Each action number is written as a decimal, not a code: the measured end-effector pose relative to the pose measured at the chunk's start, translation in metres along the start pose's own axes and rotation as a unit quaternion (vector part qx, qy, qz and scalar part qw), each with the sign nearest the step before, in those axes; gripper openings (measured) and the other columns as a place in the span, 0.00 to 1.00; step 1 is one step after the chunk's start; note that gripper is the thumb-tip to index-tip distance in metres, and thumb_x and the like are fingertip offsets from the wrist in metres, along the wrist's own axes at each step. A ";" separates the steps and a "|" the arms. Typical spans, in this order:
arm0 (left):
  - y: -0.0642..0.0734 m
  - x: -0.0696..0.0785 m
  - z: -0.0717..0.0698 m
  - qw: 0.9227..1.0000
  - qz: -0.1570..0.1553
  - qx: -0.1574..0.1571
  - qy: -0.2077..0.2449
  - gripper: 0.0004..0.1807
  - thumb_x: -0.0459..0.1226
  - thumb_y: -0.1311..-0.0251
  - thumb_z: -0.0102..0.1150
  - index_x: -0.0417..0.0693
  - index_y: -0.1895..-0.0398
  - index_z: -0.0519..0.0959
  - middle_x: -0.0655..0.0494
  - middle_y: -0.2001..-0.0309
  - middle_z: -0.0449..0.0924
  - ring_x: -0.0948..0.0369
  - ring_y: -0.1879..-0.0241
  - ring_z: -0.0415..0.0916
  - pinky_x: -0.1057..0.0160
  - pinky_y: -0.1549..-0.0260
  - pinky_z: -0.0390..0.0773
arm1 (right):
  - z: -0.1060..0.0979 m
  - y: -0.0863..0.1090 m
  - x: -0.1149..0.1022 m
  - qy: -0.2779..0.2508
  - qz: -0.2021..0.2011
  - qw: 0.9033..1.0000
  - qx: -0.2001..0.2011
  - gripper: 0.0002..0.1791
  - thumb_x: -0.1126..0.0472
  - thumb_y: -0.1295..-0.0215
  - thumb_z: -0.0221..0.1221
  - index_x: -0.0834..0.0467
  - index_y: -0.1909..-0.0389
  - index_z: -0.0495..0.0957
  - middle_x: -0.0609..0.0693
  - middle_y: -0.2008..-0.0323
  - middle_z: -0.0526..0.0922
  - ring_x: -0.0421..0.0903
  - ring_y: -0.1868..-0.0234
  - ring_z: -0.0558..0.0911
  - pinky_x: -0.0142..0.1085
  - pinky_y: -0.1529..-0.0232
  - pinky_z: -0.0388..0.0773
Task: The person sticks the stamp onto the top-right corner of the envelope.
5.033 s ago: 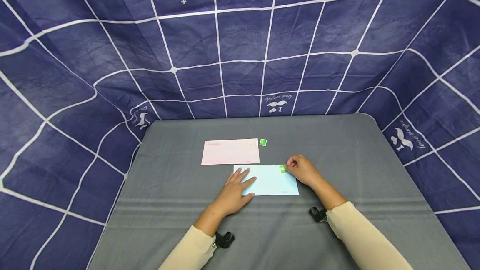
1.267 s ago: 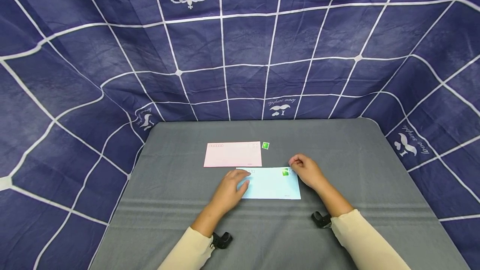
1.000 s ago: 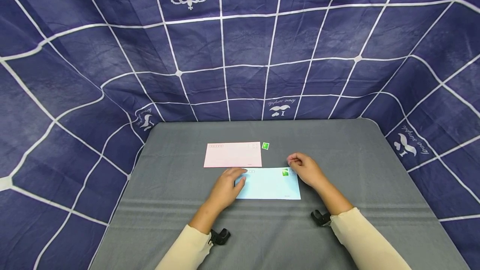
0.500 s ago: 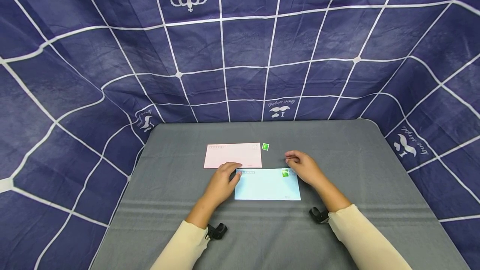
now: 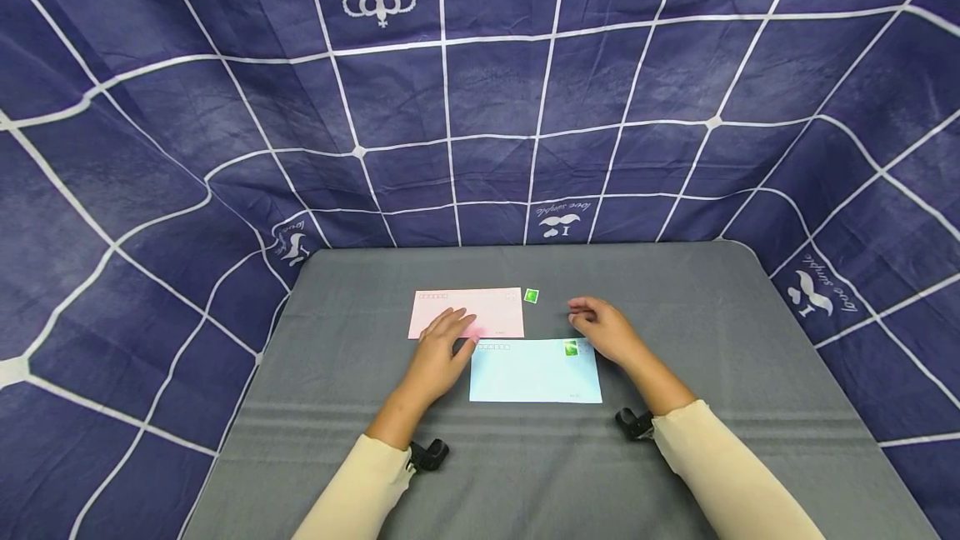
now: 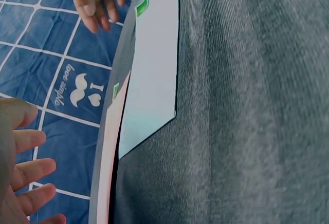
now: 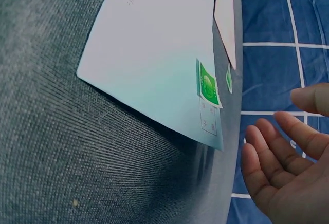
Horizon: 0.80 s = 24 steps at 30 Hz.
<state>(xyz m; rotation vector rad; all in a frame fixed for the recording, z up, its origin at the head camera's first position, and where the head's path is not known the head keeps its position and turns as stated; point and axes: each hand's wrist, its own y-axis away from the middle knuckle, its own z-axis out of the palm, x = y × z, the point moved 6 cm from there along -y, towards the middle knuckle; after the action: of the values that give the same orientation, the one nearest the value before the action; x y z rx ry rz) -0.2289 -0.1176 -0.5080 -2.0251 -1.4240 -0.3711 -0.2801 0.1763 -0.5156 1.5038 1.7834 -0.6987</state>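
A light blue envelope (image 5: pixel 532 377) lies flat on the table, a green stamp (image 5: pixel 572 348) at its upper right corner. In the right wrist view the stamp (image 7: pixel 208 86) sits slightly askew, with one edge over a printed box. Behind it, to the left, is a pink envelope (image 5: pixel 497 311). A second green stamp (image 5: pixel 531 296) lies loose beside that envelope's right end. My left hand (image 5: pixel 438 357) is over the pink envelope's lower part, fingers spread and holding nothing. Beyond the blue envelope's upper right corner, my right hand (image 5: pixel 607 333) is raised, fingers loosely bent, holding nothing.
A grey cloth covers the table (image 5: pixel 337 440). A dark blue curtain (image 5: pixel 487 90) with white grid lines encloses the back and both sides. Each wrist wears a black camera band, such as the left band (image 5: pixel 429 455).
My left hand has lifted off the blue envelope and moved up and left over the pink one. My right hand has drawn away from the stamp, its fingers loosening.
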 end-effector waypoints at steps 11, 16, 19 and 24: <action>-0.002 -0.011 0.001 1.000 -0.011 -0.004 -0.018 0.24 0.39 0.34 0.62 0.47 0.36 0.79 0.43 0.32 0.75 0.42 0.28 0.66 0.37 0.31 0.63 | 0.003 -0.011 0.000 0.008 0.009 1.000 -0.006 0.21 0.57 0.26 0.55 0.64 0.38 0.76 0.59 0.47 0.85 0.53 0.46 0.83 0.47 0.45 0.78; -0.002 -0.016 0.000 1.000 -0.009 0.005 -0.020 0.23 0.37 0.36 0.63 0.46 0.37 0.80 0.43 0.33 0.76 0.42 0.29 0.67 0.38 0.31 0.63 | 0.005 -0.016 0.001 0.012 0.015 1.000 -0.013 0.21 0.58 0.25 0.55 0.64 0.38 0.76 0.59 0.46 0.84 0.54 0.45 0.83 0.49 0.44 0.78; -0.003 -0.017 -0.001 1.000 -0.006 0.009 -0.022 0.22 0.36 0.37 0.63 0.46 0.38 0.80 0.43 0.34 0.77 0.43 0.29 0.68 0.39 0.31 0.65 | 0.006 -0.018 0.001 0.015 0.018 1.000 -0.016 0.21 0.58 0.26 0.56 0.65 0.38 0.76 0.60 0.46 0.84 0.55 0.44 0.82 0.50 0.42 0.77; -0.003 -0.019 -0.001 0.999 -0.004 0.015 -0.029 0.22 0.37 0.38 0.63 0.45 0.40 0.81 0.42 0.35 0.78 0.42 0.30 0.69 0.38 0.34 0.66 | 0.010 -0.022 0.001 0.018 0.032 0.999 -0.020 0.21 0.58 0.26 0.56 0.66 0.38 0.75 0.61 0.46 0.83 0.56 0.44 0.82 0.50 0.42 0.77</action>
<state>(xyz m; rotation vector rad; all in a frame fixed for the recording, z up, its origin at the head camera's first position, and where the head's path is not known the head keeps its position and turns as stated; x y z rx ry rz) -0.2387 -0.1318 -0.5167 -2.0216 -1.4633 -0.2945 -0.3007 0.1654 -0.5233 1.5468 1.7578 -0.6050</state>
